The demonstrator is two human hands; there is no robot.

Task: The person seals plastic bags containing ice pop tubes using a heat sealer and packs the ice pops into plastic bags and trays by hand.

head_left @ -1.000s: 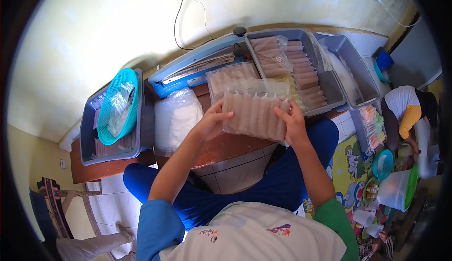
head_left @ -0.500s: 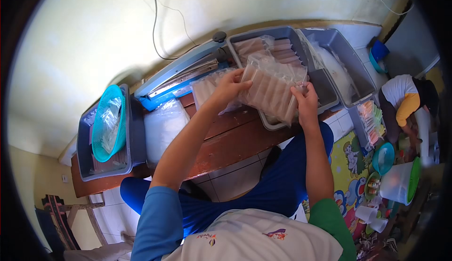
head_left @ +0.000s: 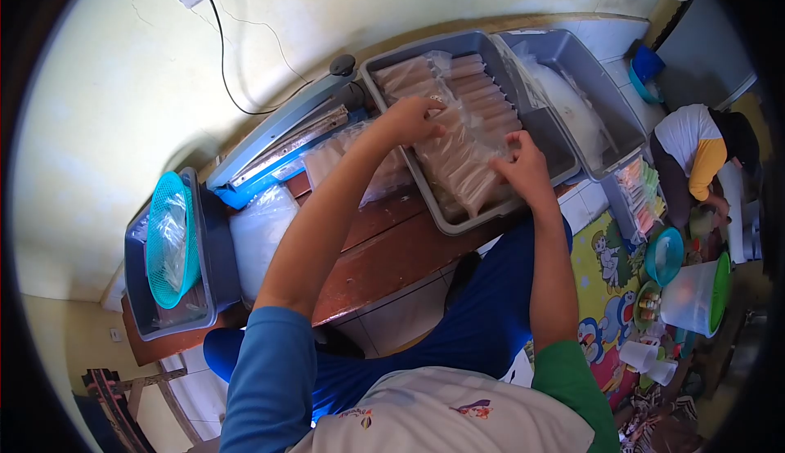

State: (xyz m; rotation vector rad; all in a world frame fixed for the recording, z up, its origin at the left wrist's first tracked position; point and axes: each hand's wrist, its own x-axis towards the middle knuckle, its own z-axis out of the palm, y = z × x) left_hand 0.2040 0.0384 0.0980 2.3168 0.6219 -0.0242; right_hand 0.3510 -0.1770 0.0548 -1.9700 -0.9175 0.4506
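Note:
A clear plastic pack of pinkish-brown filled tubes point(head_left: 458, 163) lies in the front part of a grey bin point(head_left: 455, 227), beside more such tubes point(head_left: 484, 85). My left hand point(head_left: 415, 121) hovers over the pack's left edge, fingers loosely curled and apart, holding nothing. At the pack's right edge is my right hand point(head_left: 525, 172), thumb and fingers spread; whether the thumb touches the plastic I cannot tell. Another bagged row of tubes point(head_left: 364, 163) rests on the brown wooden bench point(head_left: 392, 244), left of the bin and partly behind my left forearm.
A blue-grey bag sealer point(head_left: 282, 138) stands against the wall. Left of it are clear plastic bags point(head_left: 263, 224) and a dark bin point(head_left: 221, 248) with a turquoise basket point(head_left: 191, 244). A second grey bin point(head_left: 625, 130) holds plastic bags. Another person point(head_left: 695, 146) bends over at the right.
The pack of tubes went from between my hands down into the grey bin. Both hands have let go and their fingers have spread. The camera view has shifted slightly.

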